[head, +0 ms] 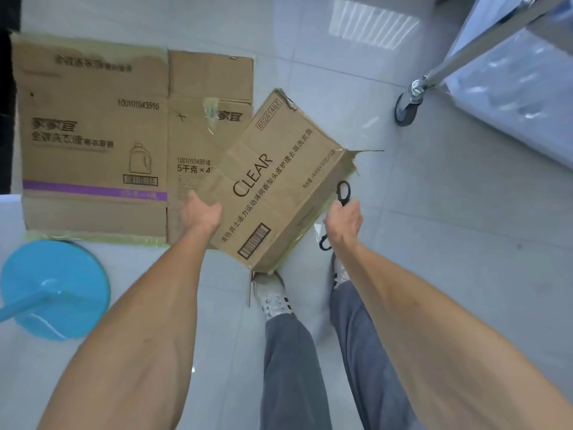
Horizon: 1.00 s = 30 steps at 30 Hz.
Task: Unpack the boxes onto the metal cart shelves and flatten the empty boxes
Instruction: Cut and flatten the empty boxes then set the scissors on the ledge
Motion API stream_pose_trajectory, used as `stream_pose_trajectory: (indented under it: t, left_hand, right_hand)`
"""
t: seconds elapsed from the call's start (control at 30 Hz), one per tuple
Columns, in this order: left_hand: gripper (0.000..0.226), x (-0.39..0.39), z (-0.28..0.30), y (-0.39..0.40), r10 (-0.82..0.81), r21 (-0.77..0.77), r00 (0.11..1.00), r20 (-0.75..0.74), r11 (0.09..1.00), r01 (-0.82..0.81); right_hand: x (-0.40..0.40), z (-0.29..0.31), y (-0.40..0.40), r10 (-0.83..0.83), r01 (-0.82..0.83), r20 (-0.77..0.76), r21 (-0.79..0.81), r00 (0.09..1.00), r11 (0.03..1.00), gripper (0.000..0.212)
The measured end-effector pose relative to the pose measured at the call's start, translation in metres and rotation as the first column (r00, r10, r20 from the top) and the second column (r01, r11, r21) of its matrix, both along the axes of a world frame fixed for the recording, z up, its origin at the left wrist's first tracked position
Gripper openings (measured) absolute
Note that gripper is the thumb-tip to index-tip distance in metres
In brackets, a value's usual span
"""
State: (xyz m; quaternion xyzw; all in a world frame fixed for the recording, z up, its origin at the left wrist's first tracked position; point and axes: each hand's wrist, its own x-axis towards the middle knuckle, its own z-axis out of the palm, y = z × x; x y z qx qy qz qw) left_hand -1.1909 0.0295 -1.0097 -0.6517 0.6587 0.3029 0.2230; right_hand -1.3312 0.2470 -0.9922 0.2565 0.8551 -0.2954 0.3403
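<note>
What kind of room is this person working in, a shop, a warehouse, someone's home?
Probably a stockroom or back room of a shop, though I can't be sure. A flattened detergent carton lies on the pale tiled floor, the person holds a CLEAR shampoo box, and a wheeled metal cart stands nearby.

head view, steeply down, floor (403,243) close

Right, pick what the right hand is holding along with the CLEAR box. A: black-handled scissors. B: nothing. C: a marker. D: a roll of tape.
A: the right hand grips black-handled scissors against the edge of the CLEAR box, their loops showing above and below the hand.
</note>
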Motion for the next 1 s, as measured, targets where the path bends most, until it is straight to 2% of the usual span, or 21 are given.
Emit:
stream_pose_trajectory:
  t: [0.07,0.13,0.23,0.33,0.4,0.47,0.53,0.63,0.8,0.87,1.0]
  left_hand:
    - [0.058,-0.004,-0.006,0.001,-0.002,-0.04,0.999,0.032,0.999,0.003]
    - [0.059,-0.005,-0.01,-0.002,0.056,-0.092,0.997,0.06,0.995,-0.05]
    - [0.054,-0.002,-0.014,-0.01,0.223,-0.137,0.972,0.079,0.968,-0.211]
    - [0.057,0.007,-0.017,-0.018,0.391,-0.143,0.917,0.08,0.915,-0.378]
    - [0.062,0.014,-0.02,-0.027,0.483,-0.104,0.873,0.065,0.874,-0.475]
    - [0.066,0.02,-0.026,-0.034,0.586,0.008,0.81,0.022,0.81,-0.586]
    - [0.063,0.023,-0.029,-0.036,0.696,0.145,0.718,-0.028,0.713,-0.686]
    - [0.034,0.028,-0.033,-0.035,0.819,0.268,0.572,-0.048,0.562,-0.782]
    - [0.018,0.032,-0.04,-0.03,0.862,0.335,0.505,0.045,0.463,-0.821]
    - [0.008,0.032,-0.037,-0.022,0.882,0.338,0.464,0.083,0.413,-0.846]
    - [0.022,0.037,-0.039,-0.006,0.915,0.342,0.398,0.065,0.354,-0.87]
  right_hand:
    - [-0.012,-0.004,-0.018,0.156,-0.155,0.0,-0.07,0.988,0.985,0.004]
    - [-0.02,-0.009,-0.038,0.233,-0.239,-0.076,-0.086,0.969,0.967,0.017]
    - [-0.026,-0.014,-0.074,0.272,-0.293,-0.182,-0.097,0.945,0.951,0.023]
    - [-0.027,-0.018,-0.107,0.407,-0.436,-0.224,-0.1,0.886,0.894,0.011]
    - [-0.03,-0.024,-0.131,0.56,-0.591,-0.28,-0.037,0.78,0.806,0.01]
    - [-0.037,-0.028,-0.154,0.708,-0.724,-0.306,0.077,0.637,0.685,0.007]
    - [-0.047,-0.034,-0.175,0.759,-0.766,-0.296,0.119,0.579,0.631,0.006]
    - [-0.06,-0.042,-0.196,0.775,-0.786,-0.255,0.081,0.578,0.613,0.013]
    - [-0.061,-0.048,-0.213,0.767,-0.771,-0.228,0.091,0.599,0.63,0.016]
    - [-0.056,-0.051,-0.212,0.79,-0.786,-0.233,0.133,0.567,0.603,0.015]
    - [-0.062,-0.058,-0.216,0.824,-0.802,-0.275,0.219,0.495,0.555,0.006]
